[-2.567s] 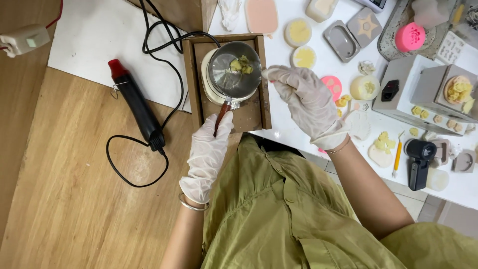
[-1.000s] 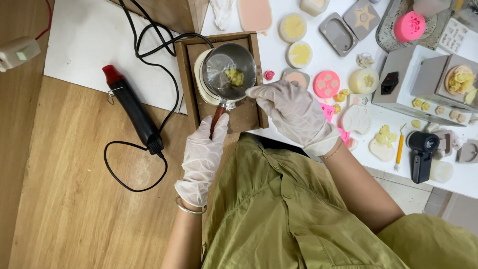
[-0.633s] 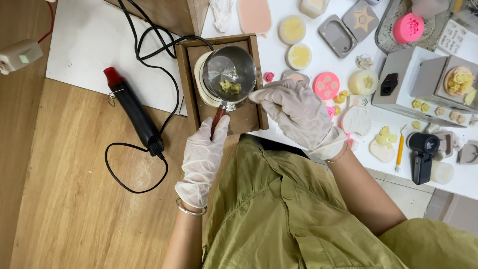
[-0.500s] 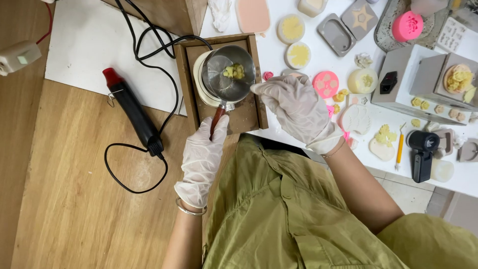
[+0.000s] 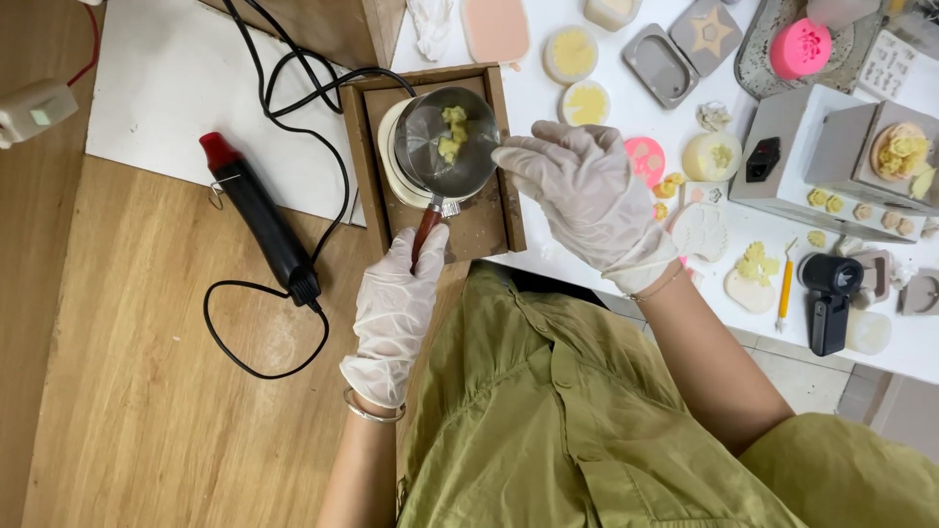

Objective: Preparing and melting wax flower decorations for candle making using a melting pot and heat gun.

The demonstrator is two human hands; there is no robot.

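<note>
Gloves cover both hands. Nearest the body, the left hand is closed around the reddish-brown handle of a small metal pot, steadying it. The right hand reaches in from the side with fingers loosely bent, fingertips at the pot's rim; it seems to pinch a thin tool there, though I cannot tell for sure.

The pot sits on a pale round base inside a shallow wooden tray, at the near edge of the white tabletop. Inside lie pale yellow wax lumps — solid, chunky, gathered against the far wall, no pool of liquid visible. Melting looks barely begun — most of the work remains.

Left of the tray, a black heat gun with a red tip lies on the wooden surface, its cord looping. Farther right, round yellow-filled moulds and a pink mould stand.
</note>
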